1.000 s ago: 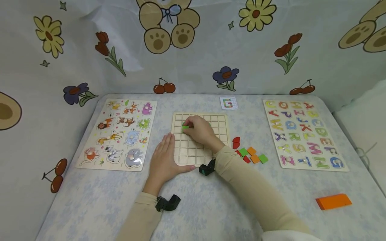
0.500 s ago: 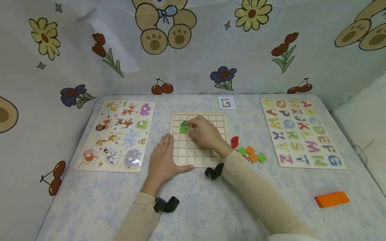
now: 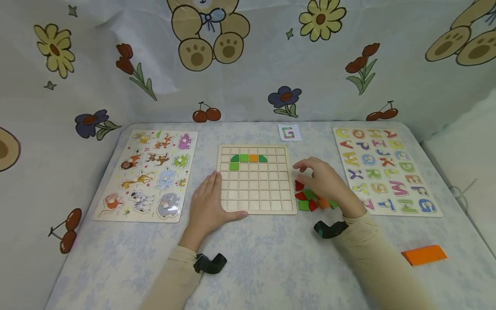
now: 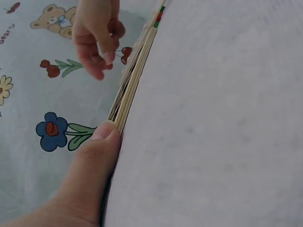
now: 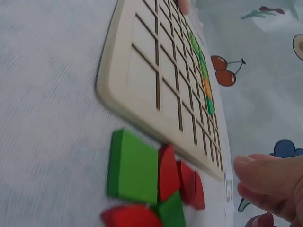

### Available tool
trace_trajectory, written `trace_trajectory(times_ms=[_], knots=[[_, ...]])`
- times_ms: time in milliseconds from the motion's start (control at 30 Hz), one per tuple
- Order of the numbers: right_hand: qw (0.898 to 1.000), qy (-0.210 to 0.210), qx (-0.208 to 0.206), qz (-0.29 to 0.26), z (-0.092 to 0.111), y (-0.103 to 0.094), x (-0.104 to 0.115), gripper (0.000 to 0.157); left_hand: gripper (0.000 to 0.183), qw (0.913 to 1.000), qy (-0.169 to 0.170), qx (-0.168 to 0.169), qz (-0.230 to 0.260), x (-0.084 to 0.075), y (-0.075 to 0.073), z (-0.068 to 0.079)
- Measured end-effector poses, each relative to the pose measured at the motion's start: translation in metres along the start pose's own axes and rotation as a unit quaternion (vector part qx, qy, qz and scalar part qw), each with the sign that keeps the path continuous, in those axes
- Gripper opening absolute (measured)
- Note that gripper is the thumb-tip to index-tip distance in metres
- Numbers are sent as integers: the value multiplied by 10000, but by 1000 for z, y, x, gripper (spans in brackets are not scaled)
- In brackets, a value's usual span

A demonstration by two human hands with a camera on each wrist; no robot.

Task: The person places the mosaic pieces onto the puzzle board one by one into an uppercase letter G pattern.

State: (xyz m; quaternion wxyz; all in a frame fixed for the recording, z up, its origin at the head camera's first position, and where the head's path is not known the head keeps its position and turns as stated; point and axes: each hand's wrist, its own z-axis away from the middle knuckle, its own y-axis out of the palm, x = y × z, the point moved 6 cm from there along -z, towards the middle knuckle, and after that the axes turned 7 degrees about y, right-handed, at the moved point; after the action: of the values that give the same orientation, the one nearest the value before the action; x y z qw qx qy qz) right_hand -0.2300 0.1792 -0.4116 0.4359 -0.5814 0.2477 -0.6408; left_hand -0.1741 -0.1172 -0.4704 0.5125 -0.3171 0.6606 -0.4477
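A wooden grid board (image 3: 257,185) lies on the table in front of me. Its upper row holds a rounded green piece (image 3: 234,158), a green square (image 3: 244,158), an orange square (image 3: 253,158) and another rounded green piece (image 3: 262,159); below the left one sits one more green square (image 3: 234,166). My left hand (image 3: 207,204) rests at the board's near left corner, straight fingers along its side, thumb (image 4: 97,156) against its near edge. Over the loose pieces right of the board hovers my right hand (image 3: 325,181), fingers loosely bent, holding nothing visible.
Loose red (image 3: 300,196), green (image 3: 304,205) and orange pieces crowd beside the board. An animal puzzle (image 3: 155,170) lies left, a letter puzzle (image 3: 381,196) right. A small pattern card (image 3: 289,132) is behind the board, an orange block (image 3: 424,255) at near right.
My right hand has let go of the green square in the grid and moved right, from the board to over the loose pieces. The left hand has stayed at the board's corner.
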Motion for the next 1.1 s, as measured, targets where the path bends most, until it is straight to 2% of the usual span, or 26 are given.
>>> trace_trajectory(times_ms=[200, 467, 700, 867, 1100], knots=[[9989, 225, 291, 304, 20, -6, -29, 32, 142, 9998, -51, -94, 142, 4, 0, 1], [9967, 213, 503, 602, 31, -2, -46, 28, 142, 9998, -123, -19, 131, 7, 3, 2], [9976, 159, 445, 510, 30, 0, -52, 15, 142, 9998, -117, -30, 184, 7, 3, 4], [9986, 277, 405, 175, 30, -2, -54, 12, 143, 9998, -118, -57, 177, 6, 3, 3], [9995, 193, -12, -253, 18, -8, -49, 11, 143, 9997, -80, -7, 233, 4, 3, 2]])
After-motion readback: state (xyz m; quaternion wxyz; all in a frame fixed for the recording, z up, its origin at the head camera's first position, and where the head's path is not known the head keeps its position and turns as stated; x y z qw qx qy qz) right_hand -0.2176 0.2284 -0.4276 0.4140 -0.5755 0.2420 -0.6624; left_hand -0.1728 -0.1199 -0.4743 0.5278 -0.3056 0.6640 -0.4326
